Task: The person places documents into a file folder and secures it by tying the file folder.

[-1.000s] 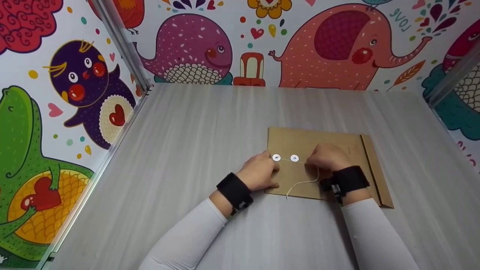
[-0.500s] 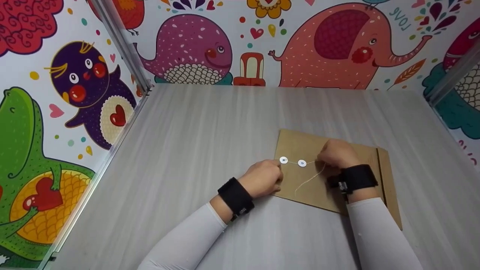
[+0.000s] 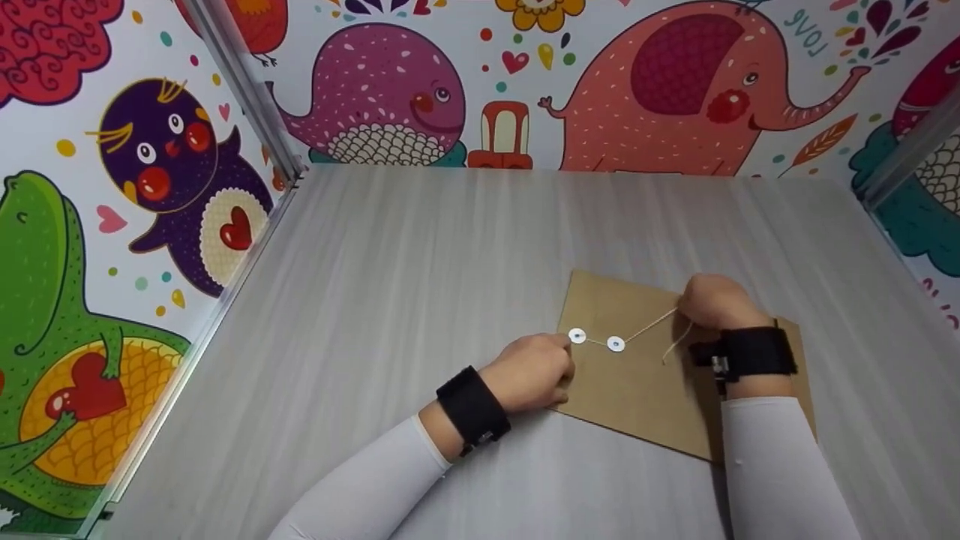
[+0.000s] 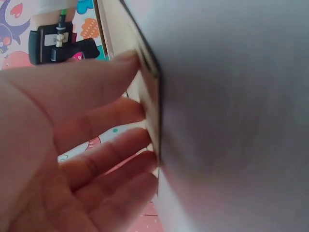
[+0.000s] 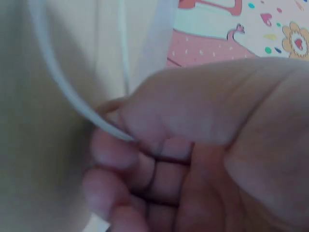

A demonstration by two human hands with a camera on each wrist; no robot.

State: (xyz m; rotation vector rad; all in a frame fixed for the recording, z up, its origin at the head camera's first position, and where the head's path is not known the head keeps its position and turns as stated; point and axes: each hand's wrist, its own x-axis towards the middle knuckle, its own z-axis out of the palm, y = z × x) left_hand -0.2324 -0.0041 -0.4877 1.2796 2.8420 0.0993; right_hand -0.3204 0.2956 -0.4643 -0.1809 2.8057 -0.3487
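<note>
A flat brown kraft envelope (image 3: 615,390) lies on the table, turned at a slant, with two white button discs on it. A pale string runs from the left disc (image 3: 577,336) to the right disc (image 3: 616,344), then up to my right hand (image 3: 716,301). That hand pinches the string (image 5: 72,99) between thumb and curled fingers, over the envelope's right part; a loose tail (image 3: 675,345) hangs below. My left hand (image 3: 529,373) presses its fingertips on the envelope's left edge. In the left wrist view, the thumb and the extended fingers (image 4: 111,145) touch along that edge.
The grey wood-grain table (image 3: 390,285) spreads around the envelope. Cartoon-printed panels (image 3: 675,90) stand at the back and sides, with metal corner posts (image 3: 247,82). Black bands (image 3: 472,409) with cameras sit on both wrists.
The envelope has slid right and toward me, turning clockwise. My right hand has moved right with the string, now stretched from the right disc. My left hand has followed the envelope's edge.
</note>
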